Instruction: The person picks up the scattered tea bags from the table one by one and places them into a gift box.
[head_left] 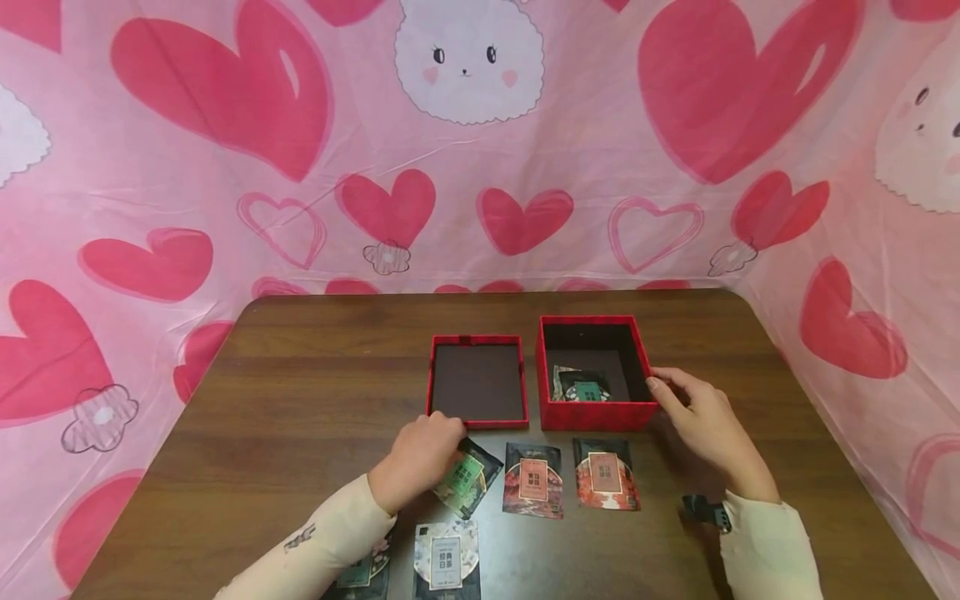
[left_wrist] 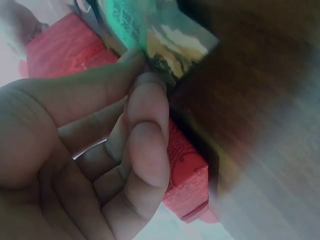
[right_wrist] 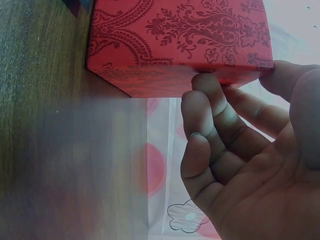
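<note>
My left hand [head_left: 420,460] pinches a dark sachet with a green label [head_left: 474,478] by its edge, between thumb and fingertips. In the left wrist view the same sachet [left_wrist: 177,42] rises past the thumb. The sachet is just in front of the shallow red lid [head_left: 480,383], which lies inside up. My right hand [head_left: 708,425] holds the open red box [head_left: 596,416] at its front right corner, thumb at the rim and fingers against the side. The right wrist view shows the patterned box wall [right_wrist: 200,32] and the fingertips on it. Inside the box sits a teal-labelled sachet [head_left: 588,390].
Two sachets with reddish labels, a middle one [head_left: 533,481] and a right one [head_left: 606,473], lie before the box. Nearer are a pale floral sachet [head_left: 446,558] and a dark one [head_left: 365,573] partly under my left sleeve. A heart-print cloth [head_left: 465,150] surrounds the wooden table [head_left: 300,400].
</note>
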